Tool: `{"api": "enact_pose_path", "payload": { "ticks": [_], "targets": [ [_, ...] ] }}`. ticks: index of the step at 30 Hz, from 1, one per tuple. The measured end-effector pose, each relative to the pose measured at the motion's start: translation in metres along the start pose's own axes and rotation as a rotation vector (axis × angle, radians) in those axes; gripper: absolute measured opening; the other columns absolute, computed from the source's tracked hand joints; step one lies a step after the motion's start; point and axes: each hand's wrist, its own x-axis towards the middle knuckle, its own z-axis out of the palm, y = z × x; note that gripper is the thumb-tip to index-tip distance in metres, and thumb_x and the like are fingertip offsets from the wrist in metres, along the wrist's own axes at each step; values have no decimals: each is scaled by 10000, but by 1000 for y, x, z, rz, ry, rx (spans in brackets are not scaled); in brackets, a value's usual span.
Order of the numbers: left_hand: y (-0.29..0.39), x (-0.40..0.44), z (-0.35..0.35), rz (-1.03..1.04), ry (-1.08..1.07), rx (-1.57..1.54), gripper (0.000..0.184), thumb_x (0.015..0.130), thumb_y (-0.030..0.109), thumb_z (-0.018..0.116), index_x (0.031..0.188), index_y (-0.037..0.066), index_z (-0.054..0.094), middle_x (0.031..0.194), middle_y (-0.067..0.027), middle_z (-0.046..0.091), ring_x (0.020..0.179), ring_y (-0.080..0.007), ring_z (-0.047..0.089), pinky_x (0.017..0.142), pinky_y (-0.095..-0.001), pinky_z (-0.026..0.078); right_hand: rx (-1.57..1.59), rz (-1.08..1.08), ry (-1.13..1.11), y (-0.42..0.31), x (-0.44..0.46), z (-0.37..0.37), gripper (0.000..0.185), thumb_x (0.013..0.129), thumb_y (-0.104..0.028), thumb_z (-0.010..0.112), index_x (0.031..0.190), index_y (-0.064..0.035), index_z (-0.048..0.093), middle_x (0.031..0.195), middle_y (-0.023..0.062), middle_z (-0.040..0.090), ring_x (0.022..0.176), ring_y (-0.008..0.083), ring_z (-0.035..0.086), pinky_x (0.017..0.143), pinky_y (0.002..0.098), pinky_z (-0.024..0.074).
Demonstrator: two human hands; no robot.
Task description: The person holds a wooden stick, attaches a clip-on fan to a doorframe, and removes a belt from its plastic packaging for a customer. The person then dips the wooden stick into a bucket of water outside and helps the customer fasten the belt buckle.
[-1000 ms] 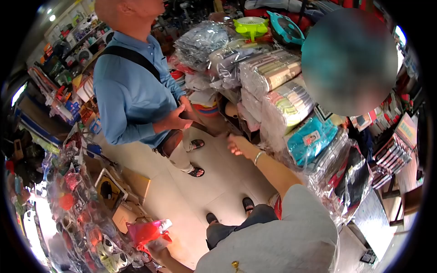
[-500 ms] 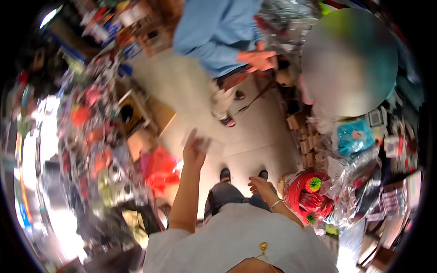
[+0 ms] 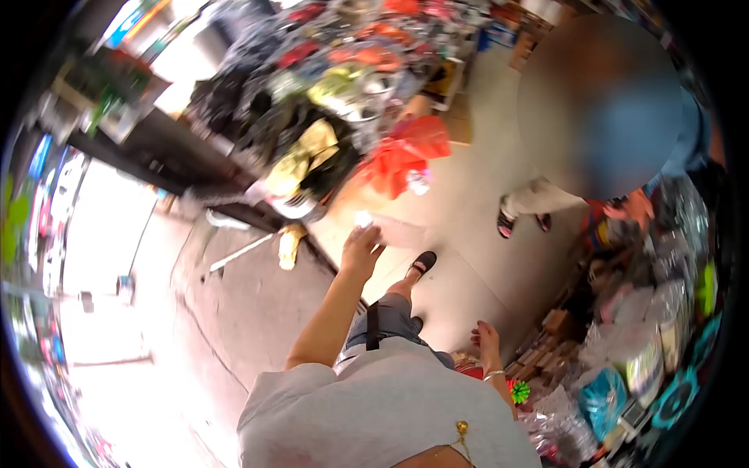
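My left hand [image 3: 360, 251] is raised in front of me over the floor, its fingers closed on a thin see-through plastic piece [image 3: 402, 234] that looks like a small clear bag. A bright glint shows at the fingertips. Close beyond it, a red plastic bag [image 3: 406, 152] hangs at the edge of a heaped stall. My right hand [image 3: 485, 337] hangs low by my right side with loose, slightly parted fingers and nothing in it. Near its wrist is a green bow-like decoration [image 3: 518, 391].
A dark threshold [image 3: 324, 253] divides the tiled floor from bright pavement on the left. A yellow cloth-wrapped stick [image 3: 289, 246] lies there. Another person in blue stands at upper right, beside stacked boxes [image 3: 558, 324] and plastic-wrapped goods [image 3: 636, 335].
My view has swung left toward the doorway, and I have stepped, one foot now forward. The left hand still holds the clear plastic; the red bag is now ahead of it.
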Motion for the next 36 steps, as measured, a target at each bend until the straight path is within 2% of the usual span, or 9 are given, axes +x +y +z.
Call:
{"api": "enact_pose_path", "payload": {
  "ticks": [7, 12, 17, 22, 25, 26, 27, 29, 36],
  "targets": [
    [42, -102, -209, 172, 315, -114, 117, 745, 22, 583, 847, 63, 543, 650, -34, 535, 541, -115, 479, 480, -228, 386, -11, 133, -30, 66, -14, 27, 250, 807, -248, 535, 995, -83, 532, 759, 41, 554, 589, 126, 508, 508, 245, 409],
    [57, -104, -286, 179, 220, -269, 107, 802, 49, 503, 909, 50, 509, 862, -95, 589, 663, -176, 551, 592, -297, 468, -216, 60, -113, 84, -40, 85, 294, 819, -249, 509, 1045, -61, 512, 801, 53, 551, 603, 135, 509, 516, 252, 414],
    [115, -129, -294, 178, 178, -347, 200, 750, -1, 548, 932, 60, 489, 845, -72, 562, 759, -190, 543, 708, -318, 468, -380, 46, -183, 115, -74, 141, 322, 821, -279, 497, 1070, -74, 500, 850, 83, 561, 639, 161, 542, 499, 299, 434],
    [189, -169, -388, 245, 207, -356, 233, 745, -7, 542, 959, 71, 496, 907, -59, 548, 849, -200, 537, 770, -349, 463, -432, 162, -96, 145, -107, 213, 174, 770, -202, 448, 838, -44, 476, 746, 75, 531, 557, 165, 509, 478, 281, 405],
    [236, -203, -452, 329, 301, -392, 231, 754, 7, 544, 964, 89, 493, 907, -40, 544, 866, -192, 530, 755, -339, 452, -366, 164, -215, 197, -76, 245, 250, 769, -218, 449, 866, 4, 510, 763, 95, 553, 569, 225, 524, 533, 325, 439],
    [248, -213, -472, 359, 348, -408, 240, 757, 14, 550, 972, 99, 488, 892, -32, 539, 839, -179, 526, 727, -325, 450, -1150, -355, -517, 181, -81, 256, 275, 762, -209, 483, 893, 23, 550, 790, 108, 578, 613, 227, 557, 556, 328, 458],
    [258, -223, -491, 375, 351, -426, 240, 757, 14, 550, 972, 99, 488, 892, -32, 539, 839, -179, 526, 727, -325, 450, -1166, -371, -528, 181, -86, 279, 275, 762, -209, 483, 893, 23, 550, 790, 108, 578, 613, 227, 557, 556, 328, 458],
    [277, -235, -523, 401, 456, -469, 236, 758, 25, 558, 965, 109, 482, 872, -21, 530, 789, -162, 524, 704, -313, 454, -814, -223, -195, 181, -91, 322, 266, 753, -193, 521, 902, 21, 578, 807, 114, 591, 637, 215, 576, 546, 315, 461],
    [294, -234, -582, 565, 616, -752, 193, 775, 70, 564, 949, 114, 495, 819, -4, 532, 704, -141, 540, 635, -276, 484, -1265, -34, -643, 94, -68, 450, 271, 773, -216, 520, 948, -15, 572, 746, 57, 568, 609, 139, 563, 492, 251, 435]
  ]
}}
